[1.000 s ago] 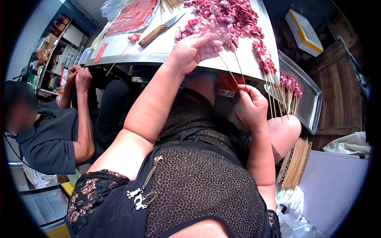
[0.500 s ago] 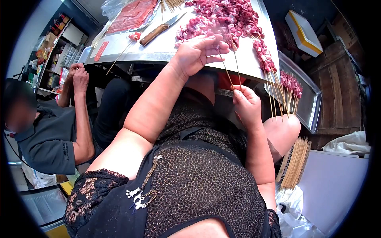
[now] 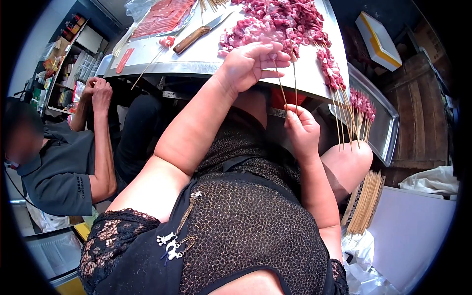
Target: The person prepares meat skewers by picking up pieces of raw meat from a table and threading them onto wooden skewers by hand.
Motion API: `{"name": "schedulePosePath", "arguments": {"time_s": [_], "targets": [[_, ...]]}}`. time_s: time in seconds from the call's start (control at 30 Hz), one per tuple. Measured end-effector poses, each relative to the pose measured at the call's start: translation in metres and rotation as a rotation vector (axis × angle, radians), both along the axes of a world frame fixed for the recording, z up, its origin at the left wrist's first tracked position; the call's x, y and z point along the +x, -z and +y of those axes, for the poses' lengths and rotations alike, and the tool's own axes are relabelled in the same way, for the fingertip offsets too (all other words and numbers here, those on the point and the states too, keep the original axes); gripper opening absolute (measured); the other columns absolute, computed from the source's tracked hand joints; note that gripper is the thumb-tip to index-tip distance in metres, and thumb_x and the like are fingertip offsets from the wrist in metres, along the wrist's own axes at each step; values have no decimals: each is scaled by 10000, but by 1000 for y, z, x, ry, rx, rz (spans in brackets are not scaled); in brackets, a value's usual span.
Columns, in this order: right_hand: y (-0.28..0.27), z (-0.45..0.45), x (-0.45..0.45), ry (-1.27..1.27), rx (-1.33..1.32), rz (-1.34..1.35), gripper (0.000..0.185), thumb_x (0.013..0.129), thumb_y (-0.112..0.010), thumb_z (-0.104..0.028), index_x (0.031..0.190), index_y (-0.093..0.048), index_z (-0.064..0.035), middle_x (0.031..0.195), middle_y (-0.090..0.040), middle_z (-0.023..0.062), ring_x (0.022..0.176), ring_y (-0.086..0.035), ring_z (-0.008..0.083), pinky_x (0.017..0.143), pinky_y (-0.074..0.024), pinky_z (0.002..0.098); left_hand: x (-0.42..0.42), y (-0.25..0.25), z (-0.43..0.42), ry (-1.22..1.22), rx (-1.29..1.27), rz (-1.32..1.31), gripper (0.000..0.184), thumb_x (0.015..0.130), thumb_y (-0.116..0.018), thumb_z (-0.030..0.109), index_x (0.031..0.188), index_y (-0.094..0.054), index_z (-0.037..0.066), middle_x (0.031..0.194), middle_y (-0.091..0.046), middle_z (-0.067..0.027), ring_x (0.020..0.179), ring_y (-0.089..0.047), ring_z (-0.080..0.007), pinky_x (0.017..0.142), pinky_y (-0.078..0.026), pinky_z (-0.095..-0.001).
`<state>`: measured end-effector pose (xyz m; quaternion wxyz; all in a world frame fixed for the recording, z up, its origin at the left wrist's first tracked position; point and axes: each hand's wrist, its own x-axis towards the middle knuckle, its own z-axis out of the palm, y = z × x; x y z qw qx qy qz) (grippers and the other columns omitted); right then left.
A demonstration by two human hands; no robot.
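Inspector: Far left of the frame, a co-worker [image 3: 64,152] has both hands [image 3: 101,93] together, apart from yours. Upper left, a knife [image 3: 192,39] lies on the table [image 3: 204,55].

Operator: And my left hand [image 3: 241,69]?

Inspector: Upper centre, palm up, fingers wide and loosely curled. A small piece of meat [image 3: 274,57] shows among them, at the upper end of a thin skewer [image 3: 280,83]. It has shifted slightly right within the last second.

Operator: The meat pile [image 3: 282,22]?

Inspector: Upper centre, on the table, beyond your fingers.

Operator: My right hand [image 3: 305,132]?

Inspector: Right of centre, closed narrow on the skewer's lower part. It has come left, so your hands are nearer side to side and the skewer stands steeper. Judgement: better lined up with your left palm. A second skewer [image 3: 295,81] runs alongside; whether you grip it, I cannot tell.

Operator: Further right?

Inspector: Loaded skewers [image 3: 328,69] at the table's edge; others [image 3: 362,105] by the metal tray [image 3: 388,147].
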<state>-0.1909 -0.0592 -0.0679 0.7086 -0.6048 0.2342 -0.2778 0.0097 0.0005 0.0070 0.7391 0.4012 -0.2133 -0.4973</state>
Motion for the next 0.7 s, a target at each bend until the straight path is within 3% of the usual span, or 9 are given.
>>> {"name": "schedulePosePath", "arguments": {"time_s": [0.07,0.2,0.37,0.6,0.63,0.7], "targets": [[-2,0,-1,-76,171,-8,161,900,-579,-98,1035,-629,-27,693,-543,-49,577,-450,7,513,-354,143,1,2,-1,10,-30,41,294,940,-405,151,1115,-542,-41,1036,-628,-208,1006,-612,-320,874,-500,-488],[-6,2,1,-47,170,14,172,898,-582,-95,1048,-626,-23,705,-552,-46,585,-455,8,521,-363,143,-2,2,-5,-11,-32,40,293,937,-406,151,1106,-548,-42,1029,-632,-207,1007,-612,-320,876,-499,-485],[-4,0,11,125,-49,-63,187,898,-579,-78,1067,-617,-7,779,-577,-35,629,-473,17,568,-395,147,-16,18,-14,112,17,76,274,932,-440,162,1101,-568,-12,1027,-644,-178,998,-621,-288,863,-508,-418],[-10,-19,22,170,43,-149,192,905,-570,-81,1070,-607,9,786,-573,-26,639,-480,23,584,-401,147,-42,22,-30,90,71,60,257,931,-482,130,1124,-554,-24,1034,-631,-146,973,-619,-230,848,-509,-353],[-12,-21,23,191,73,-172,192,908,-567,-81,1071,-605,11,759,-562,-25,620,-467,20,562,-383,143,-40,12,-27,182,144,-47,279,930,-507,148,1144,-556,-23,1013,-634,-115,953,-617,-200,848,-502,-328],[-16,-28,26,194,84,-189,193,909,-565,-82,1073,-604,13,746,-556,-26,609,-458,18,550,-371,142,-21,-9,-30,115,253,-528,302,907,-552,262,1074,-617,18,940,-654,-96,833,-641,-174,747,-510,-290]]}}
